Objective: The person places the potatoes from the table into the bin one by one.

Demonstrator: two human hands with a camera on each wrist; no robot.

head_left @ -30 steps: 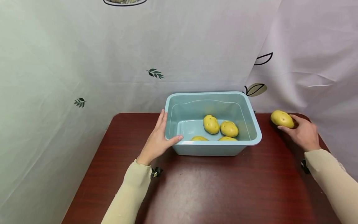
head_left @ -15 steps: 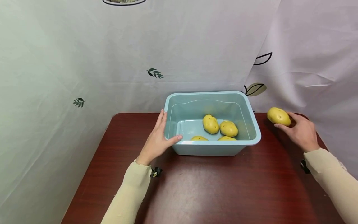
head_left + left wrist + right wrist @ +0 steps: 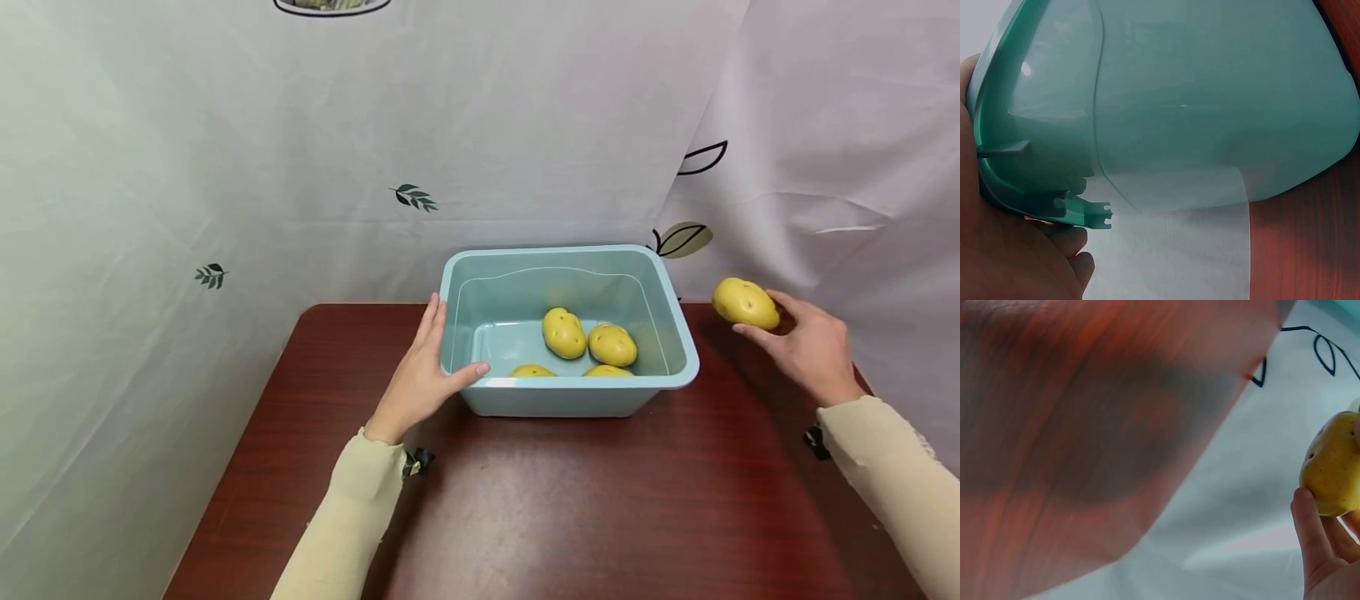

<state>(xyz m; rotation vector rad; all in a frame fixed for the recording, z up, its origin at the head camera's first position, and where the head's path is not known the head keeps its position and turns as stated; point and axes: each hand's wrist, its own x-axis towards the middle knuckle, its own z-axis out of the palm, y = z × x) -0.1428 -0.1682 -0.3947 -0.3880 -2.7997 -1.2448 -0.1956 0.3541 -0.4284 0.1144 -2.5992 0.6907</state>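
A light blue plastic bin stands on the dark red table with several yellow potatoes in it; the front wall partly hides some. My left hand holds the bin's front left corner, its thumb over the front rim and fingers along the left side. In the left wrist view, fingertips show below the bin's rim. To the right of the bin, my right hand pinches another potato between thumb and fingers, above the table. This potato is cut off by the right wrist view's edge.
The dark red wooden table extends in front of the bin and to both sides. A pale cloth backdrop with leaf prints hangs right behind the table and the bin.
My right hand has lifted the potato higher off the table and moved it slightly left. The left hand and the bin have stayed in place.
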